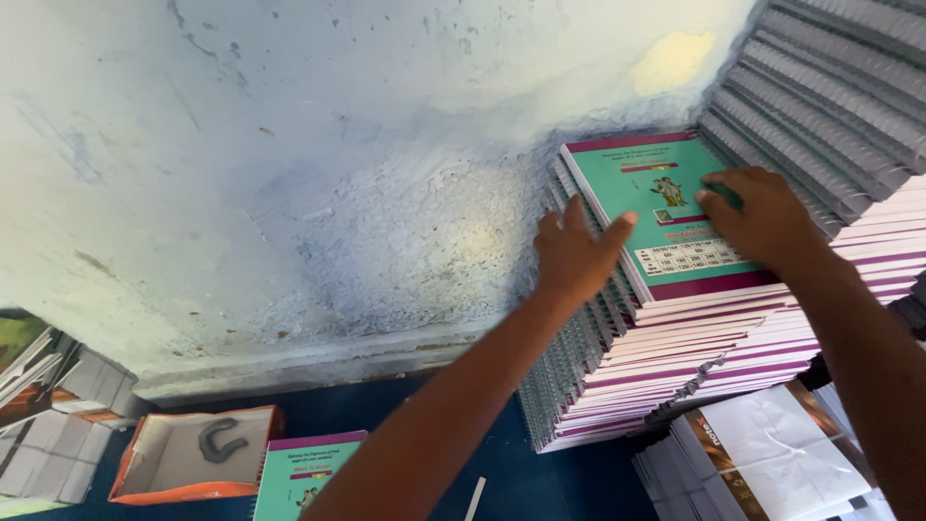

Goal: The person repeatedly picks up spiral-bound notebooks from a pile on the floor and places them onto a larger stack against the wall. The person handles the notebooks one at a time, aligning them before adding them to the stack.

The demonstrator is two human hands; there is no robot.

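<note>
A tall stack of spiral-bound notebooks (pixel 666 357) leans against a pale, flaking wall. The top notebook (pixel 666 207) has a teal cover with a purple border. My left hand (pixel 576 256) lies flat against the spiral edge of the stack's top, fingers spread, thumb on the cover. My right hand (pixel 762 217) presses down on the right half of the top cover, fingers together. Neither hand grips anything.
Another high pile of spiral notebooks (pixel 830 87) stands at the upper right. Below on the blue floor lie an orange box lid (pixel 193 458) with a grey curved piece, a teal notebook (pixel 304 478), white paper-wrapped bundles (pixel 772 463), and stacked books (pixel 43 405) at left.
</note>
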